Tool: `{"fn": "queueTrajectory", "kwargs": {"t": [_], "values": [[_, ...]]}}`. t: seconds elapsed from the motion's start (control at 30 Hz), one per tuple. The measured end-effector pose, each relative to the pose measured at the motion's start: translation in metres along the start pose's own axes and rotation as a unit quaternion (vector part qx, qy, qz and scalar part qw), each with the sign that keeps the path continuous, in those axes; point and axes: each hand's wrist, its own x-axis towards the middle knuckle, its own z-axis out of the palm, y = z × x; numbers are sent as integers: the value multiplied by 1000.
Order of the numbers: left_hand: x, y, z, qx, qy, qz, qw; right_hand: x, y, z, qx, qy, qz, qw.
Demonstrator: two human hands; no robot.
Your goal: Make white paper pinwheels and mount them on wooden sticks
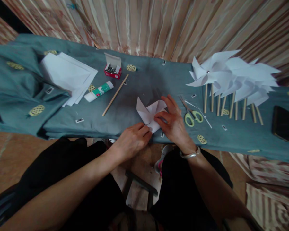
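Note:
A white paper pinwheel (148, 114), with some blades folded in toward its middle, rests at the front edge of the cloth-covered table. My left hand (137, 136) pinches its lower left corner, fingers closed on the paper. My right hand (172, 120) holds the right side, thumb and fingertips pressed near the centre of the folds. A bare wooden stick (115, 95) lies to the left of the paper. Beside my right hand lie scissors (191, 115) with light green handles. An open red box (113, 66) of small metal pins stands farther back.
A glue stick (99, 92) and stacked white paper sheets (67, 77) lie on the left. Several finished pinwheels (221, 73) on sticks are lined up at the right, near a dark phone (282, 123). A thin paper strip (202, 114) lies by the scissors. A striped curtain (144, 29) hangs behind.

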Motion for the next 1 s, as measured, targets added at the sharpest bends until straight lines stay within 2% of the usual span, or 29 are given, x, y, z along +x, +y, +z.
{"fn": "queueTrajectory", "kwargs": {"t": [0.17, 0.47, 0.67, 1.0], "values": [[0, 0, -1, -4, 5, -1, 1000, 2, -4, 0, -29, 5, -3, 1000], [0, 0, 0, -9, -5, -7, 1000, 4, -6, 0, 4, -6, 4, 1000], [0, 0, -1, -5, -5, -6, 1000, 4, -5, -1, -18, 12, -2, 1000], [0, 0, -2, -10, -9, -6, 1000, 3, -3, 0, -10, 5, -13, 1000]]}}
